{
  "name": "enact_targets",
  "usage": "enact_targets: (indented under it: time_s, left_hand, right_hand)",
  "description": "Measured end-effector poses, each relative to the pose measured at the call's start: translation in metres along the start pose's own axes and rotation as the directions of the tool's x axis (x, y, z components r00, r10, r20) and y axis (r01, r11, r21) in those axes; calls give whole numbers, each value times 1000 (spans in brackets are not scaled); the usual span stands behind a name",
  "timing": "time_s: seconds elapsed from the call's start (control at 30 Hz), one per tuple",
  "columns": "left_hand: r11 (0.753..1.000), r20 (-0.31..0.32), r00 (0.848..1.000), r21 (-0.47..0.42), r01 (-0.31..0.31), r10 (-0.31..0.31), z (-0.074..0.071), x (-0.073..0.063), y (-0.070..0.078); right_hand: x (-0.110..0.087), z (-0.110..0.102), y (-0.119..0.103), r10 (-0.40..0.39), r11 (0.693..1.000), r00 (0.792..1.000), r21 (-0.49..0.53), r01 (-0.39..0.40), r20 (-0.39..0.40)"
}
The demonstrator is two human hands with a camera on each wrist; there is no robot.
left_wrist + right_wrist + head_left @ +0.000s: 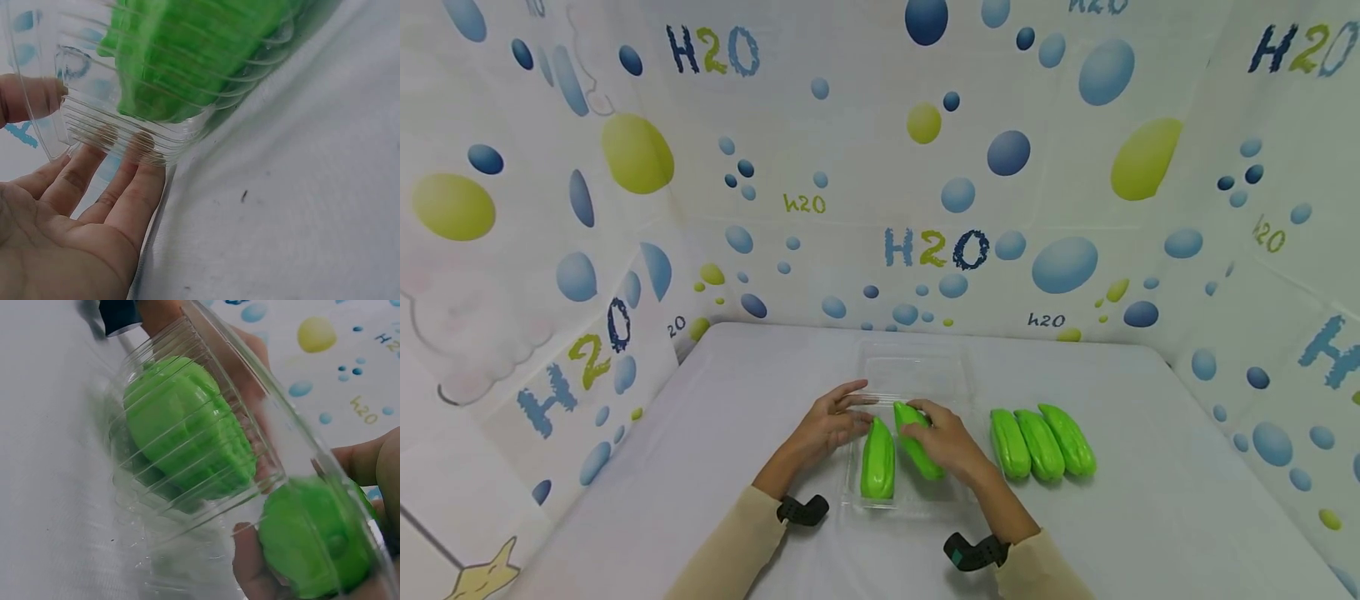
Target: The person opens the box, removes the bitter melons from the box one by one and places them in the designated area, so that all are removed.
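My left hand (829,425) is at the far left corner of a clear plastic container (880,505). In the left wrist view its thumb lies at the rim and its fingers touch the ribbed outer wall. Inside, along the left side, lies a glossy green long vegetable (877,462), tip pointing away. My right hand (951,442) grips a second green vegetable (917,446), tilted, over the container's right half. The right wrist view shows fingers around that held vegetable (315,540), seen partly through the clear wall. Whether it touches the container floor, I cannot tell.
Right of the container, three more green vegetables (1043,443) lie side by side on the white table (1150,533). The container's clear lid (913,367) is folded back toward the rear wall. Patterned sheets (850,150) enclose the table at the back and sides.
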State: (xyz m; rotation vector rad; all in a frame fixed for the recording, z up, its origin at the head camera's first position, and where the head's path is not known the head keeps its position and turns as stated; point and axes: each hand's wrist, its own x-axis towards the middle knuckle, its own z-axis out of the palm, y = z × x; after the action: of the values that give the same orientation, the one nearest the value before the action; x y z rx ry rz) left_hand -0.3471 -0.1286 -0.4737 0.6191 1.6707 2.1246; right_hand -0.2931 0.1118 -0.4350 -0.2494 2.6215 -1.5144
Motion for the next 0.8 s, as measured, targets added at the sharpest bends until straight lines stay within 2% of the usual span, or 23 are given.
enact_targets:
  time_s: [0.23,0.43,0.57,0.8]
  left_hand:
    - [1000,1,1000,-1,1,-1,0,0,0]
    - [1000,-9,1000,19,15,-15,-1,-2,0]
    - [999,-17,1000,37,24,-24,0,-3,2]
    - [1000,-19,1000,19,20,-20,1,-2,2]
  right_hand:
    - [2,-5,1,-79,995,995,-62,76,-52]
    - [0,-9,4,-141,983,989,-122,134,-50]
    - [-1,-12,3,-164,979,985,-136,155,-57]
    - [-1,-19,0,-196,970,976,-167,179,-95]
